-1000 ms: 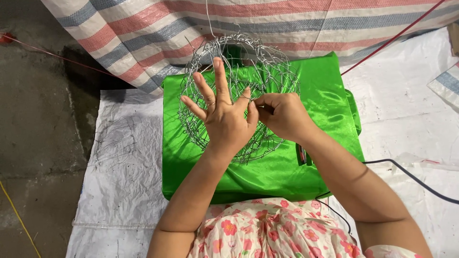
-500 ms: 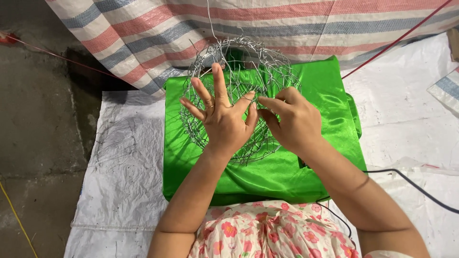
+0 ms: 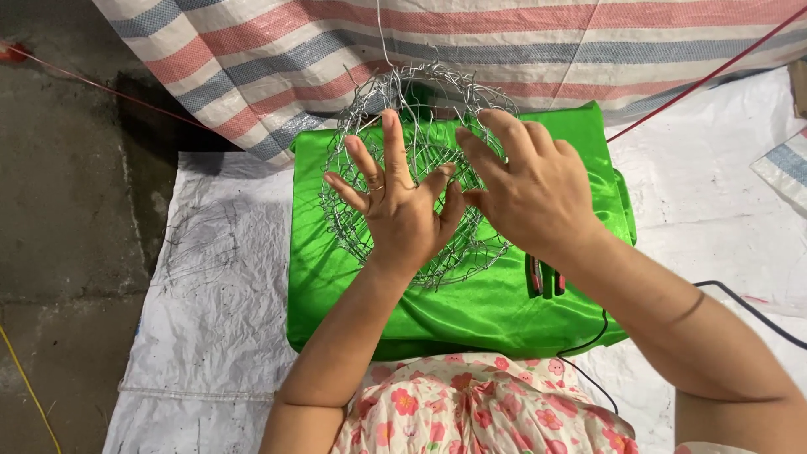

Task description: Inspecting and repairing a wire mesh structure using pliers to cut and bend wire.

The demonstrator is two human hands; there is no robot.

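A round cage of silver wire mesh (image 3: 418,102) stands on a shiny green cloth (image 3: 504,315) in front of me. My left hand (image 3: 402,212) lies flat against the mesh's near side, fingers spread wide, gripping nothing. Just right of it, my right hand (image 3: 531,189) rests on the right part of the mesh with its fingers apart and stretched forward. The two hands almost touch at the thumbs. The lower middle of the mesh is hidden behind both hands.
Red-handled pliers (image 3: 545,277) lie on the cloth under my right wrist. A black cable (image 3: 744,301) runs off to the right. A striped tarp (image 3: 252,59) lies behind, a white woven sheet (image 3: 210,277) underneath, with bare concrete (image 3: 59,210) at the left.
My right hand has let go of its pinch on the wire near my left thumb, opened, and spread over the mesh's right side. The left hand has stayed in place.
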